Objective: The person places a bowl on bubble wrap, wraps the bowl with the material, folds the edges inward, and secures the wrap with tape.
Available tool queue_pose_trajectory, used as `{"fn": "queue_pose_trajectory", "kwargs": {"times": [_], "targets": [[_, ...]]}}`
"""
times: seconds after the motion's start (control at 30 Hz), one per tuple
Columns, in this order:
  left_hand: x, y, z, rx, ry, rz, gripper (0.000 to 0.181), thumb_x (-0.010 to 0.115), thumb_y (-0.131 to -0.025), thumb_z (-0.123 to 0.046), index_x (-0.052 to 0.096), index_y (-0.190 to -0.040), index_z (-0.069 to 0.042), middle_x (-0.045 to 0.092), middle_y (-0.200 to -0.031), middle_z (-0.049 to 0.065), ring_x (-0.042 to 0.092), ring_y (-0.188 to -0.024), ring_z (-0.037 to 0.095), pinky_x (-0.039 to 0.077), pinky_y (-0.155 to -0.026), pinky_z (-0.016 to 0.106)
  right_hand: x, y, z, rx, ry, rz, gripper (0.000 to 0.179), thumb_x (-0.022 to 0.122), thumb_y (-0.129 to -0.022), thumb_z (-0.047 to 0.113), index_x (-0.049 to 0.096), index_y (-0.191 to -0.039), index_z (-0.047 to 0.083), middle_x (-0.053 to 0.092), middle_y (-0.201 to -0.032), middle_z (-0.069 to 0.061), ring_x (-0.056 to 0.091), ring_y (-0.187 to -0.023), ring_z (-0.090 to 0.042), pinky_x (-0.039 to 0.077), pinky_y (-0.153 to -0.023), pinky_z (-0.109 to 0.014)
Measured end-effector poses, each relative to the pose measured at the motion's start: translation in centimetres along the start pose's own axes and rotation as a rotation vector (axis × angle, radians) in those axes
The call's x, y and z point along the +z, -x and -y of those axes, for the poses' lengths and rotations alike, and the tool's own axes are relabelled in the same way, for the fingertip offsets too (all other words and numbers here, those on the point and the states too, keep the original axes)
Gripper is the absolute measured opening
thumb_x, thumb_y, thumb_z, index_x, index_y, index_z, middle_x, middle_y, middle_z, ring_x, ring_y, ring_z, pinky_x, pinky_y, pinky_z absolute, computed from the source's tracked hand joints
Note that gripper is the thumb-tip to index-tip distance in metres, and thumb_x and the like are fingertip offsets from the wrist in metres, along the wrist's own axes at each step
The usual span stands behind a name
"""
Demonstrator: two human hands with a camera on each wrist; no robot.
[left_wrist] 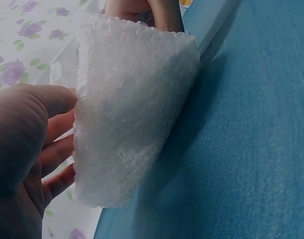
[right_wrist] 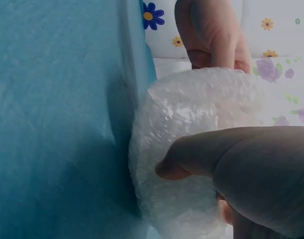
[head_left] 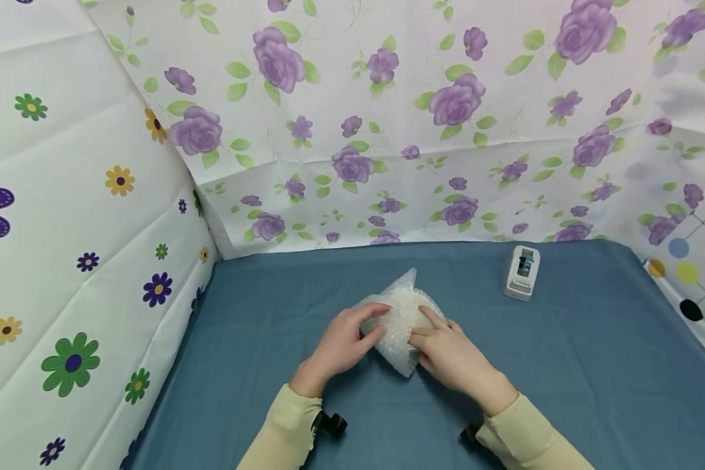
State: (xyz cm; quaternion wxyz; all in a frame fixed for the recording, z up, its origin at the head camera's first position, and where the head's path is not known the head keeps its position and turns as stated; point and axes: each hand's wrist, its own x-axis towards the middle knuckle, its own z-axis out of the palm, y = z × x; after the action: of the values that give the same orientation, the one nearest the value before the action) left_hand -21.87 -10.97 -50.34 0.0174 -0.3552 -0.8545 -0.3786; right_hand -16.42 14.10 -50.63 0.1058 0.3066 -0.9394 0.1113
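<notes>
A pale, rounded item in bubble wrap (head_left: 401, 324) lies at the middle of the cloth, between both hands. Its wrapping narrows to pointed corners at the far and near ends, and what is inside is hidden. From the left side, my left hand (head_left: 342, 339) holds the wrap's edge, thumb and fingertips at the bubble wrap (left_wrist: 132, 104) in the left wrist view. My right hand (head_left: 452, 356) grips the opposite side, its fingers spread over the top. In the right wrist view its thumb (right_wrist: 187, 157) presses against the side of the bundle (right_wrist: 167, 109).
A white tape dispenser (head_left: 522, 273) stands at the back right of the blue cloth (head_left: 564, 365). Floral sheets (head_left: 329, 130) rise behind the table and along its left side. A dotted sheet (head_left: 693, 261) borders the right.
</notes>
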Motion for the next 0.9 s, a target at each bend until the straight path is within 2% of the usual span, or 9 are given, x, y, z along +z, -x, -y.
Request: {"fn": "queue_pose_trajectory", "kwargs": {"times": [0.13, 0.27, 0.47, 0.6, 0.67, 0.77, 0.87, 0.9], "targets": [[0.2, -0.2, 0.0, 0.018, -0.027, 0.006, 0.038, 0.068, -0.109, -0.022, 0.066, -0.146, -0.013, 0.071, -0.139, 0.002, 0.042, -0.053, 0.001, 0.053, -0.076, 0.033, -0.2, 0.0, -0.4, -0.025, -0.005, 0.016, 0.022, 0.081, -0.093, 0.004, 0.069, -0.088, 0.021, 0.072, -0.100, 0.002, 0.047, -0.147, -0.045, 0.055, -0.090, -0.069], [0.4, -0.3, 0.0, 0.037, -0.047, 0.002, 0.039, 0.069, -0.108, -0.021, 0.066, -0.146, -0.014, 0.072, -0.138, 0.001, 0.040, -0.051, 0.001, 0.052, -0.077, 0.032, -0.5, 0.0, -0.7, -0.046, -0.009, 0.025, 0.022, 0.080, -0.094, 0.004, 0.068, -0.088, 0.021, 0.070, -0.096, 0.002, 0.047, -0.147, -0.045, 0.055, -0.094, -0.069], [0.5, -0.5, 0.0, 0.053, -0.053, -0.002, 0.048, 0.071, -0.107, -0.017, 0.057, -0.152, -0.009, 0.072, -0.137, 0.000, 0.043, -0.051, -0.001, 0.048, -0.065, 0.029, -0.9, -0.2, -1.2, -0.048, -0.041, 0.070, 0.018, 0.075, -0.096, 0.004, 0.073, -0.096, 0.021, 0.074, -0.106, 0.001, 0.047, -0.148, -0.045, 0.051, -0.099, -0.072], [0.5, -0.5, -0.3, 0.036, -0.058, 0.006, 0.051, 0.071, -0.106, -0.016, 0.053, -0.152, -0.007, 0.072, -0.138, 0.002, 0.045, -0.051, 0.000, 0.049, -0.073, 0.034, -1.1, -0.2, -1.4, -0.054, -0.043, 0.084, 0.016, 0.074, -0.097, 0.005, 0.075, -0.100, 0.021, 0.076, -0.115, 0.000, 0.046, -0.148, -0.045, 0.048, -0.102, -0.073], [0.6, -0.6, -0.4, 0.026, -0.073, 0.005, 0.047, 0.072, -0.106, -0.016, 0.055, -0.148, -0.007, 0.073, -0.137, 0.001, 0.056, -0.061, 0.003, 0.052, -0.082, 0.037, -1.1, -0.1, -1.5, -0.057, -0.039, 0.084, 0.015, 0.074, -0.097, 0.006, 0.076, -0.102, 0.021, 0.076, -0.117, -0.001, 0.046, -0.148, -0.045, 0.047, -0.103, -0.073], [0.6, -0.7, -0.7, 0.021, -0.097, -0.003, 0.038, 0.074, -0.104, -0.016, 0.061, -0.140, -0.010, 0.074, -0.131, 0.002, 0.071, -0.087, 0.012, 0.055, -0.094, 0.043, -1.2, -0.1, -1.6, -0.068, -0.029, 0.074, 0.014, 0.075, -0.097, 0.007, 0.075, -0.103, 0.020, 0.076, -0.117, -0.002, 0.047, -0.148, -0.045, 0.047, -0.104, -0.073], [0.5, -0.9, -0.9, 0.022, -0.154, 0.005, 0.031, 0.073, -0.105, -0.017, 0.068, -0.135, -0.013, 0.072, -0.131, 0.002, 0.070, -0.112, 0.018, 0.052, -0.105, 0.048, -1.4, -0.1, -1.7, -0.079, -0.019, 0.069, 0.013, 0.076, -0.097, 0.008, 0.076, -0.103, 0.019, 0.076, -0.119, -0.003, 0.047, -0.147, -0.045, 0.046, -0.105, -0.072], [0.5, -0.9, -1.0, 0.031, -0.176, 0.012, 0.030, 0.072, -0.105, -0.017, 0.070, -0.134, -0.014, 0.071, -0.133, 0.002, 0.069, -0.114, 0.019, 0.052, -0.105, 0.049, -1.5, -0.1, -1.7, -0.081, -0.016, 0.070, 0.013, 0.077, -0.097, 0.008, 0.077, -0.105, 0.019, 0.076, -0.121, -0.004, 0.047, -0.148, -0.045, 0.046, -0.106, -0.071]]}}
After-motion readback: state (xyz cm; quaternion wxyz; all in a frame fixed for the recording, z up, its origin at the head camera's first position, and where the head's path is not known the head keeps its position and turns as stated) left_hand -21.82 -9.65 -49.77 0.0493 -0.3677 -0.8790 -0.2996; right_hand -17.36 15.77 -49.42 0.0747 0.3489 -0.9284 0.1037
